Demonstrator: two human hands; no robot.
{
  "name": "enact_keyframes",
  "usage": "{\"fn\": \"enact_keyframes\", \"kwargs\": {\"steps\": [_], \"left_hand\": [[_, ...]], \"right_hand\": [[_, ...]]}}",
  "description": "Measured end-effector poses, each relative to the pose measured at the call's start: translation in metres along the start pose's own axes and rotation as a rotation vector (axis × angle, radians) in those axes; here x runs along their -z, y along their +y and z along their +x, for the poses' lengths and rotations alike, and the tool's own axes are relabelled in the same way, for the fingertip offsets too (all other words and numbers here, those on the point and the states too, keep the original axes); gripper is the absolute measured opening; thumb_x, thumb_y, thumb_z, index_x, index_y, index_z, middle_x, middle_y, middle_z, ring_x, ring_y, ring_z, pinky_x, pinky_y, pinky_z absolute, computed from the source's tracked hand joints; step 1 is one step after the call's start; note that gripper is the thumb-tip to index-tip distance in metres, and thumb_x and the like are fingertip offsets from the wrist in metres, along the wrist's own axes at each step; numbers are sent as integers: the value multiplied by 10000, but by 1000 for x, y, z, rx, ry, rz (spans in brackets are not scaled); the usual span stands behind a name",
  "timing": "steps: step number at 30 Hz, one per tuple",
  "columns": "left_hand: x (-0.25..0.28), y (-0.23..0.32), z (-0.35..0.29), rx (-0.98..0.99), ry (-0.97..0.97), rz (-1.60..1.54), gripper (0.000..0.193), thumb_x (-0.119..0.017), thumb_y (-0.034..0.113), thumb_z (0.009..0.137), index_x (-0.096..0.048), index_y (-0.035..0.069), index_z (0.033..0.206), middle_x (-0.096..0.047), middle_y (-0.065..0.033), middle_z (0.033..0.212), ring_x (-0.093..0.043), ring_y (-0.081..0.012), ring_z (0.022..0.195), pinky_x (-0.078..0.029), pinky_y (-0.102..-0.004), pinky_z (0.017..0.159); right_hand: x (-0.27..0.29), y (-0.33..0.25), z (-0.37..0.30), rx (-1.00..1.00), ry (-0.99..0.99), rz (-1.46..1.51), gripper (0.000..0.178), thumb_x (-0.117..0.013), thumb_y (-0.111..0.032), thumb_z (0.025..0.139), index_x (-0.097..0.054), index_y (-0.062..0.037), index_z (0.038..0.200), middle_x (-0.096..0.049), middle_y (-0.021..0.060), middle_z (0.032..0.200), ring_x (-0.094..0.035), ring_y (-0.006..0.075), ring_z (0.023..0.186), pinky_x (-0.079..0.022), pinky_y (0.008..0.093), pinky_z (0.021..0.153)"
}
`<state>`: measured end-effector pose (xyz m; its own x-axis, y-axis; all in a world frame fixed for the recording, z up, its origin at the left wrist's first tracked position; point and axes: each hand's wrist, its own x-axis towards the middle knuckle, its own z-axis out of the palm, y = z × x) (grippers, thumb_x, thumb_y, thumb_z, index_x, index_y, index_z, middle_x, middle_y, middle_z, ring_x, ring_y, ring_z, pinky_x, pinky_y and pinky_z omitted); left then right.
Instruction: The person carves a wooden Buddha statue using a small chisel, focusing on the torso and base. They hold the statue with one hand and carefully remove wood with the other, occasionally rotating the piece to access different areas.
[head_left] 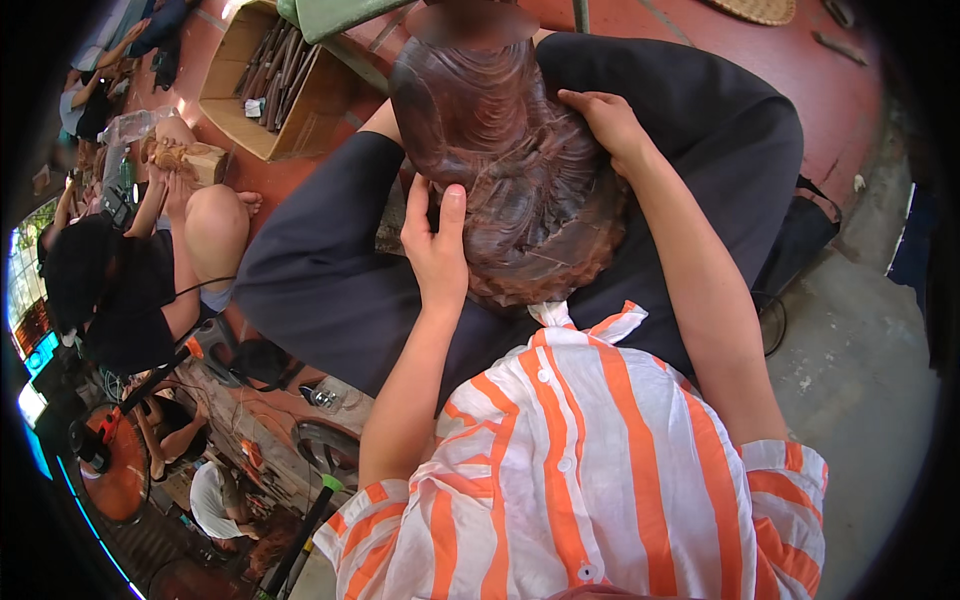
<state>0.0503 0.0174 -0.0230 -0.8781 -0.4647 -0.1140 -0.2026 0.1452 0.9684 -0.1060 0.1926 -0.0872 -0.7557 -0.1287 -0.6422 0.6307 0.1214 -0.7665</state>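
A dark reddish-brown carved statue (490, 150) of a seated robed figure rests between my bent legs, its rough base toward my waist and its blurred top away from me. Its polished surface has flowing folds. My left hand (437, 245) grips the lower left side, thumb up and fingers partly hidden against the carving. On the upper right side, my right hand (612, 128) rests with its thumb along the edge; its other fingers are hidden behind the statue. No tool shows in either hand.
Beyond my left knee stands a cardboard box (235, 125) of thin brown rods. A green stool (335, 15) is at the top. At left, a co-worker holds a light wooden carving (175, 155); other people sit farther off. A woven basket (765, 8) lies at upper right.
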Motion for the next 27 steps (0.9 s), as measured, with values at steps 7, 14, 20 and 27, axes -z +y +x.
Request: {"fn": "enact_keyframes", "kwargs": {"steps": [7, 14, 20, 27], "left_hand": [[4, 19, 0, 9, -128, 226, 511, -494, 332, 1001, -441, -49, 1337, -599, -197, 1213, -566, -267, 1112, -406, -336, 965], [5, 30, 1, -19, -195, 563, 459, -402, 305, 1025, -439, -60, 1302, -602, -293, 1109, -586, -466, 995, -469, -474, 819], [-2, 37, 1, -130, -177, 771, 420, -434, 257, 1009, -467, -69, 1272, -603, -304, 1064, -593, -473, 934, -498, -494, 735], [23, 67, -24, -332, -134, 594, 265, -532, 104, 964, -596, -34, 1181, -611, -176, 1162, -649, -247, 963, -557, -326, 736]], "right_hand": [[4, -6, 1, 257, 47, -482, 276, -625, -264, 893, -691, 0, 941, -648, 125, 718, -594, 235, 653, -480, 316, 707], [-6, -7, -6, 413, 227, -535, 217, -571, -200, 918, -673, -44, 1029, -700, 165, 922, -670, 315, 896, -497, 368, 796], [-3, -22, -7, 358, 201, -647, 223, -532, -173, 924, -664, -54, 1058, -696, 159, 956, -657, 326, 959, -490, 389, 843], [4, -16, 1, 428, 203, -669, 238, -530, -193, 899, -687, -86, 1043, -668, 222, 1005, -620, 394, 997, -478, 458, 873]]}}
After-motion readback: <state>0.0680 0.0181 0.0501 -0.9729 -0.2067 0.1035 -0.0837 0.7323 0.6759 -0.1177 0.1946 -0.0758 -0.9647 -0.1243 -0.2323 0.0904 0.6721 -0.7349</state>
